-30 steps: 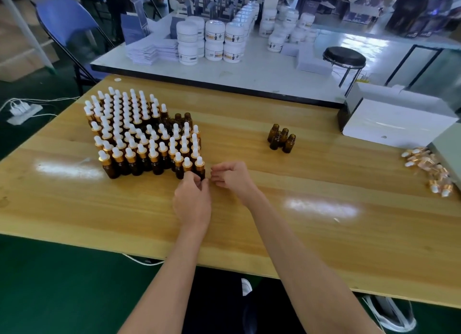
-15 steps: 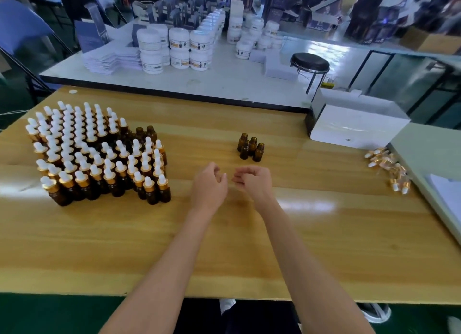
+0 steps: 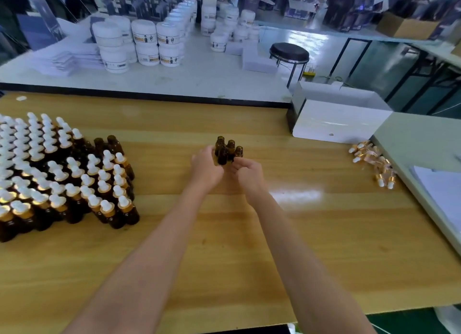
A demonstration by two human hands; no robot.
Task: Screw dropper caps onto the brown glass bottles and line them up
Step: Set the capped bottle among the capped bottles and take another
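Four uncapped bottles (image 3: 227,150); jar labels (image 3: 149,37) blurred

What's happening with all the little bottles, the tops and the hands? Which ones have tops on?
Four middle bottles: upright, no caps.
Big group of bottles: upright, capped, packed together.
Two bottles at its back: no caps.
Loose caps: lying in a pile.
Left hand: against the middle bottles, grip unclear.
Right hand: fingers curled beside them, grip unclear.
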